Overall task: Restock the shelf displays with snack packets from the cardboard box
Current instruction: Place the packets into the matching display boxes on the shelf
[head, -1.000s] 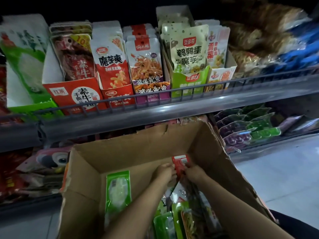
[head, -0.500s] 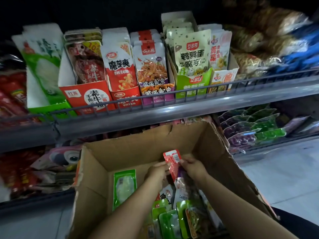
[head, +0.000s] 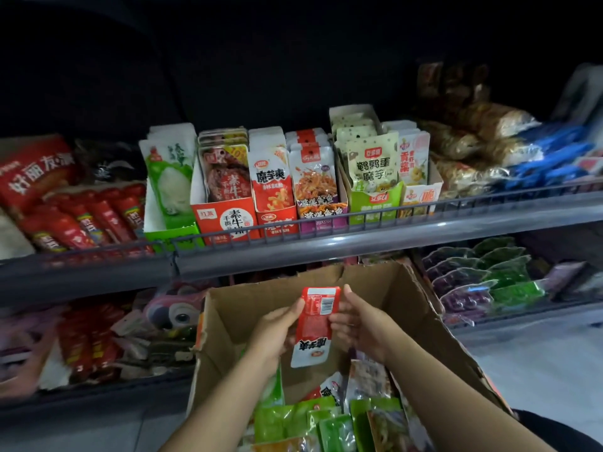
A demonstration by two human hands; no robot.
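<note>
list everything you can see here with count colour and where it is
red-and-white snack packet: one, held upside down above the box
cardboard box: one, brown, open, below the upper shelf
packets in the box: several, mostly green, at its bottom
display cartons: six, green, red, purple and white, in a row on the upper shelf, packets upright inside
upper shelf: one, grey, wire front rail
red sausage sticks: several, upper shelf left
purple and green packs: several, lower shelf right
left hand: grips the packet's left edge
right hand: fingers at the packet's right edge
</note>
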